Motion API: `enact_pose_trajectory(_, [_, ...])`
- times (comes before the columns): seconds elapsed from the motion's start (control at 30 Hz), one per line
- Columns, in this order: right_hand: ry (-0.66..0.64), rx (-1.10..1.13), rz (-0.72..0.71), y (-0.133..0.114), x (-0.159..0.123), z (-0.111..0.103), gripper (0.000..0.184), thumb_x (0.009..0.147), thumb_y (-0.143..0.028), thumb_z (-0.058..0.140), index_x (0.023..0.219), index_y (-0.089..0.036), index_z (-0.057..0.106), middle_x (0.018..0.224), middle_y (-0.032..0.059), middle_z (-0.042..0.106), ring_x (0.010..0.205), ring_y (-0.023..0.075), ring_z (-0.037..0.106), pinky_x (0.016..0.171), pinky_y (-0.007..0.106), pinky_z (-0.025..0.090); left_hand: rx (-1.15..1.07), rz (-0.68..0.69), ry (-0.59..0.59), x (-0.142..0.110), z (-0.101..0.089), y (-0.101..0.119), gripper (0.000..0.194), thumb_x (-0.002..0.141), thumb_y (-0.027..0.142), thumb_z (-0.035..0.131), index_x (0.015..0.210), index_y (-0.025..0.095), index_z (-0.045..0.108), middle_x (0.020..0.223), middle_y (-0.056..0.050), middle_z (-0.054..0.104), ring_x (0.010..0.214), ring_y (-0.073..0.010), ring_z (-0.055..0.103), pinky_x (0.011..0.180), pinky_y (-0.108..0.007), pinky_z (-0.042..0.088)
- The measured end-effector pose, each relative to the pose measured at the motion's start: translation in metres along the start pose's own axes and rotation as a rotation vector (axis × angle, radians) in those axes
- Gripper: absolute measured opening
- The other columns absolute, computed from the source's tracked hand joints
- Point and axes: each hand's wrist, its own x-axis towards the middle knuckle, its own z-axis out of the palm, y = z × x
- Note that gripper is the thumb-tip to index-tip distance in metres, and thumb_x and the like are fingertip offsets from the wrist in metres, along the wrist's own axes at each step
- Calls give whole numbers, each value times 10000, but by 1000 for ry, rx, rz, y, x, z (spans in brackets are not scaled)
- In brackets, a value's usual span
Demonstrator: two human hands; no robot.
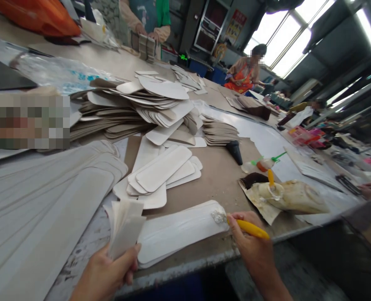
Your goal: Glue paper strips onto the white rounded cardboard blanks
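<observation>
My right hand (251, 242) is closed round the yellow handle of a glue brush (252, 229). Its whitish, clotted head rests on the right end of a long white strip with rounded corners (182, 230). At least one more strip lies under that one, at the table's front edge. In my left hand (110, 267) is a small bundle of thin off-white strips (126, 228), fanned at the top and held upright by the left end of the long strip. Just behind lies a loose pile of short white pieces (165, 169).
Long pale strips (47, 217) overlap on the left. A high stack of cut pieces (132, 104) stands behind. On the right are a glue-smeared container (293, 196) with a yellow handle in it, a black cone (235, 152) and small bottles (265, 164). Co-workers (243, 71) stand farther back.
</observation>
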Motion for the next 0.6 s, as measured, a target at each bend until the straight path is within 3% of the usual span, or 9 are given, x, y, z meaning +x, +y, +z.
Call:
enact_pose_trajectory(0.13, [39,-44,-83,4,1,-11,203,840,-379,527,753,-208,594,726,42,583,697,198,575,691,338,465,-38,7,-11,0,0,3,412,526,543,668,380,185,525,299,-15,497,331,-113,382,411,-237,288])
enact_pose_trajectory(0.27, [51,-39,-71,-4,7,-21,214,823,-403,538,766,-203,587,761,49,576,740,208,561,720,345,441,-96,11,-42,-1,-1,7,397,522,523,652,374,180,518,284,-3,468,311,-99,358,399,-229,266])
enact_pose_trajectory(0.5, [-70,64,30,-10,1,-7,268,845,-437,495,712,-215,564,719,29,560,689,193,556,662,324,440,-116,24,-2,-1,1,0,361,520,487,655,392,182,512,293,3,477,302,-97,370,378,-224,266])
enact_pose_trajectory(0.6, [17,-3,7,-2,2,-14,291,821,-474,509,702,-213,559,718,41,560,707,215,554,699,354,433,-118,30,-17,-3,-1,1,371,521,504,663,412,185,510,320,2,487,314,-111,391,378,-229,267])
